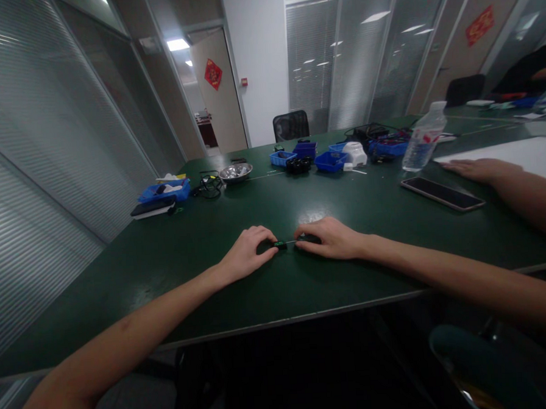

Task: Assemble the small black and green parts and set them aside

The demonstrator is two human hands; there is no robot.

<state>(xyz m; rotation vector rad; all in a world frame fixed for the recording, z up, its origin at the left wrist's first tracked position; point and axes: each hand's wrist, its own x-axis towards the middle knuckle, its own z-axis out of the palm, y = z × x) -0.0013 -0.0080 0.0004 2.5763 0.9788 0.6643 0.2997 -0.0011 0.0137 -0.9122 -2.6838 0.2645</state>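
Observation:
Just in front of me on the green table (202, 245), my left hand (247, 253) pinches a small black block with green on it (280, 245) between thumb and fingers. From the other side, my right hand (333, 238) is closed around the dark handle of a small screwdriver (291, 242). Its thin metal shaft points left and reaches the block's right end; whether the tip sits inside it is too small to tell. Fingers hide most of the handle and the block's left part.
A phone (441, 193) and an upright water bottle (425, 137) stand right, near another person's hand (482, 170) on a white sheet (536, 158). Farther back are blue trays (331, 162), a metal bowl (235, 173) and cables (208, 186). A dark notebook-like item (154, 207) lies left.

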